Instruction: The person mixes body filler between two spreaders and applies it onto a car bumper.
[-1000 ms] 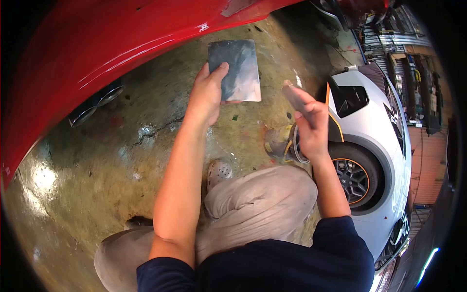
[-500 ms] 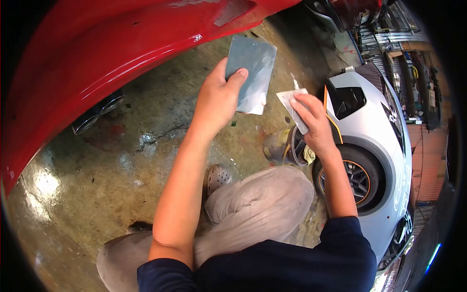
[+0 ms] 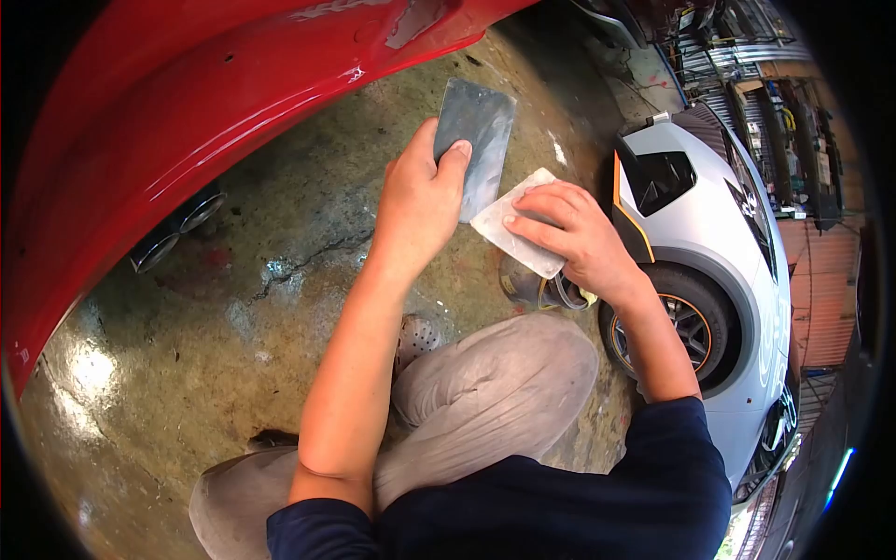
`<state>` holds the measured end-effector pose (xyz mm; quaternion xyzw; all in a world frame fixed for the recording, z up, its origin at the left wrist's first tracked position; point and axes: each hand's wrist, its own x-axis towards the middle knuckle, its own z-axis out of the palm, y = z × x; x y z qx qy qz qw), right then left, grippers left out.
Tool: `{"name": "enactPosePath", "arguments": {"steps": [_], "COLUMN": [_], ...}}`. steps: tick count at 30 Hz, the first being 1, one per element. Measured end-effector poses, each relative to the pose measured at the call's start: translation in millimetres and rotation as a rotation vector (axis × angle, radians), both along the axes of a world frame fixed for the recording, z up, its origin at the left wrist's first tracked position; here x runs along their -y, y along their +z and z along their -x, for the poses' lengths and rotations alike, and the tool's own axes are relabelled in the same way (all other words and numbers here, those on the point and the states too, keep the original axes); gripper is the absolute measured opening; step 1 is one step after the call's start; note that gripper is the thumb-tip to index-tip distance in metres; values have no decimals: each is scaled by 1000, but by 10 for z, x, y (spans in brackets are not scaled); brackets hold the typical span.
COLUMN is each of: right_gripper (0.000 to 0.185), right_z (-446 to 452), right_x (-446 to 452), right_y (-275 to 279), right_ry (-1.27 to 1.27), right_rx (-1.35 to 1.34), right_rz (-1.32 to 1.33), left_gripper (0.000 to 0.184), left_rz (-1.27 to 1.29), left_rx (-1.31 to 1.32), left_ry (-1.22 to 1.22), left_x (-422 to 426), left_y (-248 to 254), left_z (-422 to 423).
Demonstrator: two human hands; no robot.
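My left hand (image 3: 425, 201) is closed round the lower left edge of a grey rectangular mixing plate (image 3: 474, 135), thumb across its face. Pale smears run over the plate's lower right part. In my right hand (image 3: 593, 243) is a flat, whitish putty spreader (image 3: 523, 233), pinched with the fingers over its face. The spreader's left corner meets or overlaps the plate's bottom right edge; whether they touch I cannot tell. Above and left of both hands curves a red car bumper (image 3: 224, 112), with a dull grey patch (image 3: 415, 22) near its top.
A tin (image 3: 521, 285) with a cloth at its rim stands on the stained concrete floor (image 3: 215, 345), below my right hand. To the right is a silver-white car (image 3: 737, 243) with its wheel (image 3: 686, 327). Exhaust tips (image 3: 177, 231) show under the red bumper. Shelving (image 3: 793, 140) lines the far right.
My right hand has brought the spreader left and down to the plate's lower edge, turning its face more into view. The plate has tilted slightly and shifted a little left.
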<state>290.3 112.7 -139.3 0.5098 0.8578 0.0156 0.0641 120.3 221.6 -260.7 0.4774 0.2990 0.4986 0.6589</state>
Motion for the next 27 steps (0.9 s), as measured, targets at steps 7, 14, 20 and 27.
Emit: {"name": "enactPosePath", "arguments": {"steps": [7, 14, 20, 27], "right_gripper": [63, 54, 62, 66], "right_z": [13, 361, 84, -497], "right_x": [196, 255, 173, 220], "right_y": [-157, 11, -257, -274], "right_ry": [-50, 30, 73, -161], "right_rx": [-85, -452, -347, -190], "right_rz": [136, -96, -198, -176], "left_gripper": [29, 30, 27, 28], "left_rz": [43, 644, 654, 652], "left_rx": [96, 724, 762, 831], "left_ry": [84, -109, -24, -50], "left_x": [-57, 150, 244, 228], "left_y": [140, -93, -94, 1], "left_z": [103, -313, -363, -256]}}
